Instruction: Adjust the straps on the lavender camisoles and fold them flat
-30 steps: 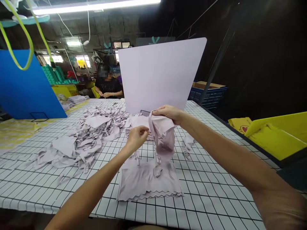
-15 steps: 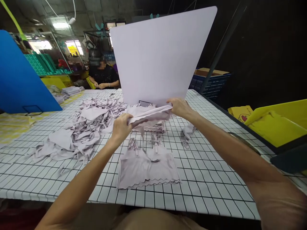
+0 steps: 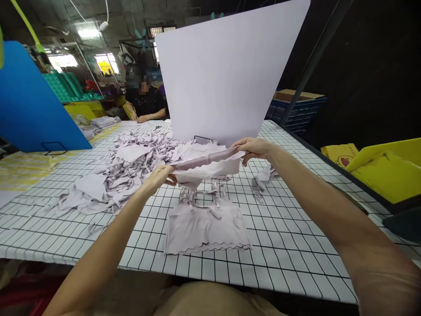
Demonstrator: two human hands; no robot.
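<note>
Between my hands a pale lilac camisole top point(image 3: 210, 166) is stretched sideways above the table, its scalloped edge showing. My left hand point(image 3: 161, 176) pinches its left end, and my right hand point(image 3: 253, 148) grips its right end. Below it, a second camisole top point(image 3: 208, 228) lies flat, straps pointing away from me and wavy hem towards me. Just behind the held one is a stack of similar garments point(image 3: 197, 150), partly hidden by it. To the left spreads a large loose heap of the same lilac garments point(image 3: 131, 162).
An upright white board point(image 3: 223, 79) stands behind the stack on the grid-patterned tablecloth point(image 3: 289, 237). Leftward is a blue board point(image 3: 36, 101). A crumpled lilac piece point(image 3: 263, 177) lies right. Yellow bin point(image 3: 388, 169) borders the table; a co-worker point(image 3: 144, 101) sits beyond it.
Both hands have turned the held camisole top so its scalloped edge faces me, and the left hand sits slightly lower. The whole view has shifted a little.
</note>
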